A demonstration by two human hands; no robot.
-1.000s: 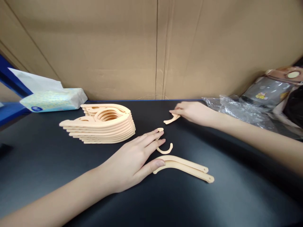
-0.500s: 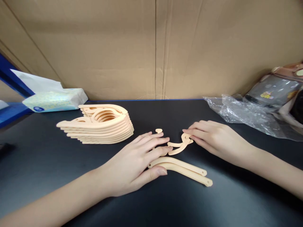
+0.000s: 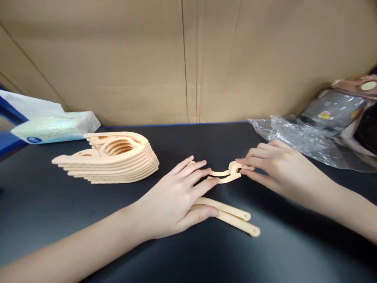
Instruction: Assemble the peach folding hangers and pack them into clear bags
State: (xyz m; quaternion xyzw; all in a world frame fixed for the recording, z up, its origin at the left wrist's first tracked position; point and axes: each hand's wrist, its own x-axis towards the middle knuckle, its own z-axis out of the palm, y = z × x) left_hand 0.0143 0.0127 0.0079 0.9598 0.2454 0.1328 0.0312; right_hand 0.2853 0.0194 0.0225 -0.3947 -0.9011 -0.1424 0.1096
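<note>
Two cream, curved hook-shaped plastic pieces (image 3: 225,179) lie side by side on the black table. My right hand (image 3: 279,169) pinches their right end between thumb and fingers. Palm down, my left hand (image 3: 179,196) spreads its fingers over the left ends of these pieces, partly hiding them, with fingertips touching. Under its thumb lie two long cream bars (image 3: 235,220) with a hole at each right end; their left ends are hidden. To the left stands a neat stack of cream folded hangers (image 3: 118,165).
A tissue pack (image 3: 59,125) with a tissue sticking out lies at the back left. Crumpled clear plastic wrap (image 3: 294,137) and a transparent cup with a brown lid (image 3: 335,106) are at the back right. A cardboard wall (image 3: 132,59) rises behind the table.
My right hand has shifted slightly right and now pinches the hook pieces' end. These pieces lie straighter. My left hand has moved a little right, covering more of the bars. The view has turned slightly.
</note>
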